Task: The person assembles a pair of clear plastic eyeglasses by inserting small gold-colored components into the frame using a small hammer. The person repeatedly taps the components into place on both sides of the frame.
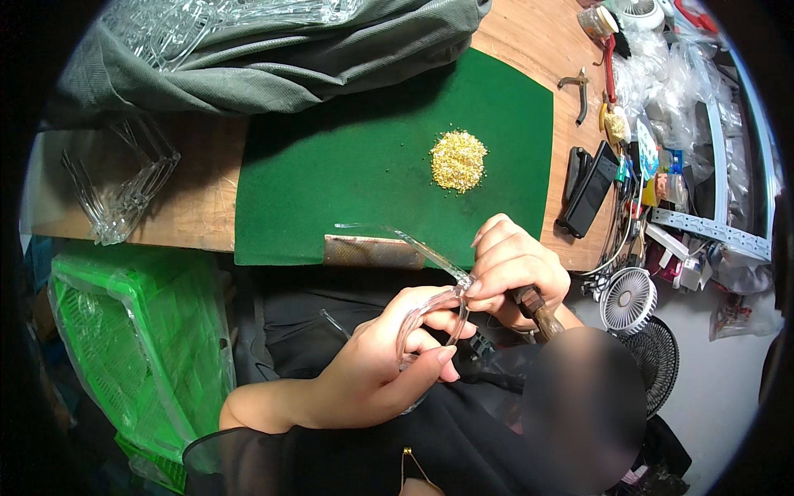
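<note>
Above my lap, my left hand (pixel 393 351) is closed around what looks like a clear plastic eyeglass frame (pixel 430 302), its fingers through the rim. One clear temple arm (pixel 434 255) points up and left over the table edge. My right hand (pixel 519 269) pinches the frame near the hinge. A dark-tipped tool with a wooden handle (pixel 542 316) is also tucked in the right hand; its kind is unclear. Beyond the hands, a heap of tiny gold-coloured pieces (pixel 458 161) lies on a green mat (pixel 347 182).
More clear frames (pixel 124 194) stand on the table at left; others (pixel 178 29) lie on a grey cloth (pixel 273 83). A brown pad (pixel 372 251) is at the mat's front edge. A phone (pixel 590 190), pliers (pixel 577 93) and fans (pixel 628 299) are right; a green crate (pixel 149 331) is left.
</note>
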### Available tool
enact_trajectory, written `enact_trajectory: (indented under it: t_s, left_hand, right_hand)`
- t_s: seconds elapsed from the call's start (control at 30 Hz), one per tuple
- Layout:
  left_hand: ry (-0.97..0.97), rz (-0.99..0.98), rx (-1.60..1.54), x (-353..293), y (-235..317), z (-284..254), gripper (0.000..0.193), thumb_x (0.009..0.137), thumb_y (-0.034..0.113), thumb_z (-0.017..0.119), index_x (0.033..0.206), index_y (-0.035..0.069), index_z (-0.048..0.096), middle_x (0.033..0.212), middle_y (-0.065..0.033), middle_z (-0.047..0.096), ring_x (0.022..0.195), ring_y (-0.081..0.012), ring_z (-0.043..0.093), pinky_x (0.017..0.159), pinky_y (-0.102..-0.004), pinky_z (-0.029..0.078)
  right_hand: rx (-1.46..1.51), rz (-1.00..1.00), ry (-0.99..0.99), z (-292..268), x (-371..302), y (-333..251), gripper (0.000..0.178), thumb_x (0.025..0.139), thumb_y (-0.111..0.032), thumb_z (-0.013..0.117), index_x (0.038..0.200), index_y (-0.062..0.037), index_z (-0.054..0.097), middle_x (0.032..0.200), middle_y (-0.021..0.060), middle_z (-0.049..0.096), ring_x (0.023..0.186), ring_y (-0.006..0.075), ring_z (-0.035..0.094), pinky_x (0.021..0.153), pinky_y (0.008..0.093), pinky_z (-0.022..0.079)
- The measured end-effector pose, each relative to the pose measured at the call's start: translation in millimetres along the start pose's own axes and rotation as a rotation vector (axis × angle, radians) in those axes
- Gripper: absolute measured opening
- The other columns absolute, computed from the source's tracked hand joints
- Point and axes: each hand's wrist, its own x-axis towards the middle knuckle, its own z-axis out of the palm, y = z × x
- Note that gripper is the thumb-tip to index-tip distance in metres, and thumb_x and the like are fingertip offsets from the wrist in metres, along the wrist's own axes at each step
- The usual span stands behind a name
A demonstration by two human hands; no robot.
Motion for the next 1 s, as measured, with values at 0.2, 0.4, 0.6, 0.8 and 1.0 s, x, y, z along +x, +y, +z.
enact_trajectory:
  t_s: [0.2, 0.4, 0.6, 0.8, 1.0]
  left_hand:
    - [-0.011, -0.006, 0.030, 0.1, 0.4, 1.2, 0.046, 0.086, -0.005, 0.046, 0.127, -0.002, 0.025, 0.112, -0.0166, 0.051, 0.082, -0.0142, 0.059, 0.074, -0.0237, 0.047]
    - [0.011, 0.071, 0.068, 0.2, -5.9, 1.7, 0.046, 0.086, -0.002, 0.045, 0.129, -0.006, 0.028, 0.105, -0.0159, 0.053, 0.074, -0.0089, 0.059, 0.068, -0.0200, 0.048]
    - [-0.001, 0.056, 0.047, 0.0, -3.0, 1.8, 0.046, 0.086, -0.003, 0.046, 0.128, -0.006, 0.028, 0.106, -0.0149, 0.052, 0.080, -0.0086, 0.057, 0.069, -0.0197, 0.047]
    - [-0.018, 0.011, -0.154, -1.2, -0.9, 3.1, 0.048, 0.086, -0.005, 0.046, 0.129, -0.006, 0.026, 0.107, -0.0128, 0.050, 0.085, -0.0072, 0.054, 0.073, -0.0184, 0.046]
    - [0.018, -0.065, -0.090, -4.0, 4.2, -1.3, 0.047, 0.084, -0.007, 0.049, 0.126, -0.006, 0.029, 0.106, -0.0138, 0.055, 0.078, -0.0118, 0.059, 0.073, -0.0225, 0.047]
  right_hand:
    - [0.023, 0.045, -0.023, -2.2, -0.8, -3.1, 0.017, 0.069, -0.009, 0.073, 0.083, -0.0059, 0.063, 0.075, 0.0042, 0.060, 0.065, 0.0184, 0.055, 0.060, 0.0296, 0.041]
    - [0.035, 0.067, -0.066, -5.2, -0.6, -3.9, 0.017, 0.069, -0.008, 0.073, 0.083, -0.0062, 0.062, 0.076, 0.0042, 0.060, 0.066, 0.0189, 0.055, 0.061, 0.0299, 0.041]
    - [0.061, 0.076, -0.063, -4.2, -1.5, -3.9, 0.017, 0.069, -0.007, 0.072, 0.083, -0.0063, 0.062, 0.076, 0.0043, 0.060, 0.067, 0.0193, 0.055, 0.062, 0.0301, 0.042]
    - [0.096, 0.084, -0.044, -1.4, -1.6, -4.6, 0.018, 0.070, -0.007, 0.073, 0.084, -0.0048, 0.061, 0.077, 0.0060, 0.060, 0.067, 0.0201, 0.055, 0.062, 0.0300, 0.043]
    - [0.103, 0.352, -0.030, -13.8, -17.9, -19.8, 0.023, 0.072, -0.003, 0.068, 0.093, -0.0005, 0.058, 0.083, 0.0114, 0.057, 0.071, 0.0218, 0.056, 0.064, 0.0293, 0.045]
